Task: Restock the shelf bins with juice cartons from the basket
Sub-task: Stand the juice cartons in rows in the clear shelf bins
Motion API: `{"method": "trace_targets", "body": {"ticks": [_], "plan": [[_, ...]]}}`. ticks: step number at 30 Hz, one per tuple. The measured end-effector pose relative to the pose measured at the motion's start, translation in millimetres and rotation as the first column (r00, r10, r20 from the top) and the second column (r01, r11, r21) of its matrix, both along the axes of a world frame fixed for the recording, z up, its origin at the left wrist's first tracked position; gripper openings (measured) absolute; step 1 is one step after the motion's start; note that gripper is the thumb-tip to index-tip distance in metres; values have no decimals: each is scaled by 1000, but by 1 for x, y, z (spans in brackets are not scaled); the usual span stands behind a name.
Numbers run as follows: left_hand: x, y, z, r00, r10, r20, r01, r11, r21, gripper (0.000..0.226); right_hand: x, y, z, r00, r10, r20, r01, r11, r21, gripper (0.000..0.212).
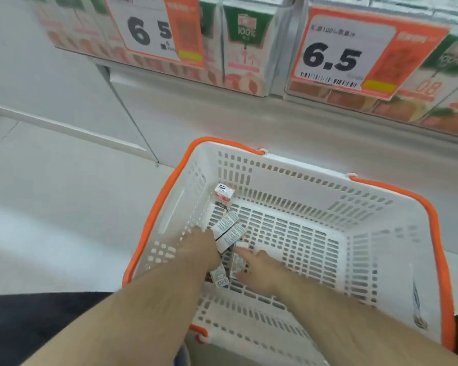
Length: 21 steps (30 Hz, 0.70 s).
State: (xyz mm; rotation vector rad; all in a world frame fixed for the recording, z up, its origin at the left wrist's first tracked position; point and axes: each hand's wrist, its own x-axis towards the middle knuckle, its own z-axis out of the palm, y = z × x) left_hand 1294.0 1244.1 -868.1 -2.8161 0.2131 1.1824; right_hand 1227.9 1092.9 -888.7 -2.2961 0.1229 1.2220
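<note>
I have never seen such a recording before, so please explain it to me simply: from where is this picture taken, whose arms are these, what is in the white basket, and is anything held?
There is no machine here. The one picture comes from a camera worn on a person's head, looking forward and down, so the two bare arms are that person's own.

Both arms reach into a white basket with an orange rim. In its left part lie a few small juice cartons; one carton stands apart in the far left corner.

The left hand grips two cartons held together. The right hand rests its fingers on another lying carton; whether it truly grips it, the blur does not let me say.

Above are the shelf bins, filled with cartons, each with a price card reading 6.5.
</note>
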Motion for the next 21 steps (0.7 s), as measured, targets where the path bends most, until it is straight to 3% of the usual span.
{"method": "trace_targets", "body": {"ticks": [5, 9, 13, 17, 21], "plan": [[10, -14, -32, 990, -114, 88, 125, 982, -138, 94, -3, 6, -38, 997, -70, 27, 68, 995, 75, 44], [16, -23, -54, 991, -122, 61, 130, 981, -147, 111, -13, -14, -49, 937, -314, 150, 294, 945, 142, 21], [17, -23, -62, 992, -109, 67, 119, 981, -155, 117, -19, -22, -54, 818, -567, 97, 549, 819, 166, 49], [20, -24, -56, 998, 55, -8, -56, 970, -238, 108, -14, -18, -58, 675, -738, 0, 717, 656, 237, 44], [32, -19, -43, 916, 296, -270, -380, 858, -346, 111, -13, -31, -50, 472, -854, -219, 879, 437, 191, 43]]}}
